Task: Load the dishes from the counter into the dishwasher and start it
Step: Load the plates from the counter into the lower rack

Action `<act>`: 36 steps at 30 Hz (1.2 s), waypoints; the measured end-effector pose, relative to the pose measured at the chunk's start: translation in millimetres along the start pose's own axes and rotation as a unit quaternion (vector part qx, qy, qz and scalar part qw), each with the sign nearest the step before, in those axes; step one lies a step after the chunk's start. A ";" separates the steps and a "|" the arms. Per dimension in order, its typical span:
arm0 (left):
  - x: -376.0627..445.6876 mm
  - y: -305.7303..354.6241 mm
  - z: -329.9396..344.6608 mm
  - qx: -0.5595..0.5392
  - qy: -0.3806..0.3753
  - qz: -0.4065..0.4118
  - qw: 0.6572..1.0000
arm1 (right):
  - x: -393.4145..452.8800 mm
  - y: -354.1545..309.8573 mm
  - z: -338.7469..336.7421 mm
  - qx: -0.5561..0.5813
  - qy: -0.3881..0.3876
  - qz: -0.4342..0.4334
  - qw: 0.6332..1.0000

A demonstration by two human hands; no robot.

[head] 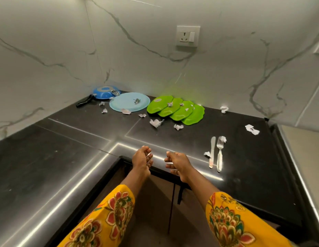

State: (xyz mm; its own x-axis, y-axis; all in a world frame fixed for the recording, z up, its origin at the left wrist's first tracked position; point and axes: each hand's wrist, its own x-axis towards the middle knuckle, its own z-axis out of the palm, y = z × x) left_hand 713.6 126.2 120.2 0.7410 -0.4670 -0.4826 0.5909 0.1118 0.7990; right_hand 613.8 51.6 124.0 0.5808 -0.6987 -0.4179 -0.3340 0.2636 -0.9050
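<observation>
A blue frying pan [105, 92] with a black handle sits in the far corner of the black counter [69, 139]. Beside it lies a light blue plate [129, 101], then several overlapping green plates [175, 109]. A knife [212, 152] and a fork [219, 154] lie side by side at the right. My left hand [141, 162] and my right hand [176, 164] hover over the counter's inner corner, fingers loosely curled, holding nothing. The dishwasher is out of view.
Several crumpled paper scraps [156, 122] are scattered among the dishes, and some lie on the plates. A wall socket [187, 36] sits on the marble backsplash. Cabinet doors [160, 196] lie below the counter corner.
</observation>
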 end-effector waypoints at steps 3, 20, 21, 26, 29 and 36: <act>22.3 20.8 -12.8 0.002 0.005 0.003 1.000 | 14.8 -11.7 23.3 0.003 -0.007 -0.001 1.000; 139.0 121.7 -57.9 -0.039 0.061 0.054 0.996 | 164.1 -79.3 126.9 0.022 -0.059 -0.003 0.998; 149.3 129.4 -57.3 -0.037 0.063 0.052 0.996 | 175.9 -86.0 131.8 0.024 -0.065 -0.003 0.998; 202.9 161.8 -45.3 -0.021 0.078 0.040 0.996 | 237.9 -114.7 152.1 0.012 -0.074 -0.025 0.997; 234.5 174.2 -34.0 -0.010 0.077 0.034 0.996 | 274.3 -130.2 158.2 0.000 -0.049 -0.051 0.997; 292.4 193.5 -5.6 -0.002 0.056 -0.017 0.998 | 347.4 -158.8 156.7 0.040 0.006 -0.042 0.998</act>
State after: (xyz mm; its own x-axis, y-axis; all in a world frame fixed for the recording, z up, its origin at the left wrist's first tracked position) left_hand 1046.5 16.2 131.6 0.7511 -0.3703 -0.5466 0.6176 0.1014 0.7799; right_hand 985.0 -128.8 110.0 0.5949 -0.7284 -0.3398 -0.2234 0.2562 -0.9404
